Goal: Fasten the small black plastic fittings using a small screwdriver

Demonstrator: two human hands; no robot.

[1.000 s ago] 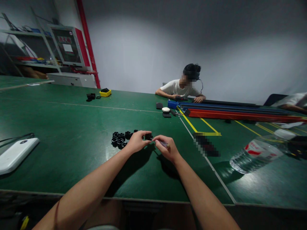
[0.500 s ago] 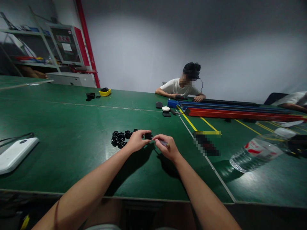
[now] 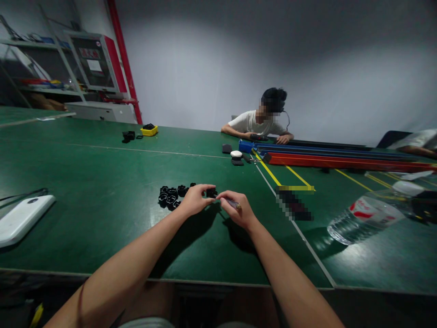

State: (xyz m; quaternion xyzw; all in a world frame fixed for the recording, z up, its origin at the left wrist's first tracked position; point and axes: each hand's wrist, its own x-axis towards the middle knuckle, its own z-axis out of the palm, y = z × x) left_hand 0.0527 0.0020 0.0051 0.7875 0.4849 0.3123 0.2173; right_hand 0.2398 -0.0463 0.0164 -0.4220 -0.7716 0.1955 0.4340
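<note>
Near the middle of the green table, my left hand (image 3: pixel 195 199) is closed on a small black plastic part (image 3: pixel 211 193), held between thumb and fingers. My right hand (image 3: pixel 238 209) grips a slim pen-like tool (image 3: pixel 234 204) whose front end points at that part. Whether the tip touches it I cannot make out. Just left of my left hand lies a cluster of black ring-shaped plastic parts (image 3: pixel 168 197), partly hidden behind the hand.
On the green table (image 3: pixel 102 196) are a white phone-like device (image 3: pixel 27 218) at left, a tilted water bottle (image 3: pixel 367 216) at right, and a yellow box (image 3: pixel 149 131) of black parts farther back. Red and blue rails (image 3: pixel 334 161) lie before a co-worker (image 3: pixel 251 124) seated opposite.
</note>
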